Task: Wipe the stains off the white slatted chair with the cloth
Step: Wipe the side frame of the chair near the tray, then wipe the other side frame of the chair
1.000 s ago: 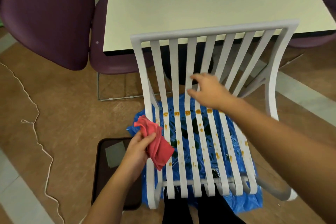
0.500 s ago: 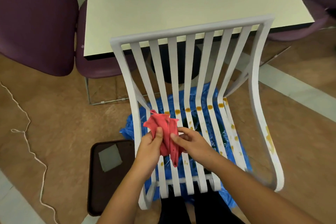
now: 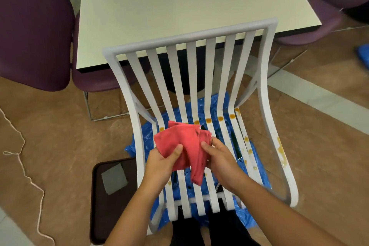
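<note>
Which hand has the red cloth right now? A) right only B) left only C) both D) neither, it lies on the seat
C: the left hand and the right hand each pinch the red cloth, which is held up above the slats of the white chair; orange stains remain unwiped.

Chair (image 3: pixel 265 110) before table (image 3: pixel 179 6); sheet (image 3: pixel 211 106) beneath; tray (image 3: pixel 113 201) on floor, left.

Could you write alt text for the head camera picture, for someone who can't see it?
Two hands, left and right, hold a red cloth above a white slatted chair spotted with orange stains. Blue plastic lies beneath; a table stands behind.
</note>
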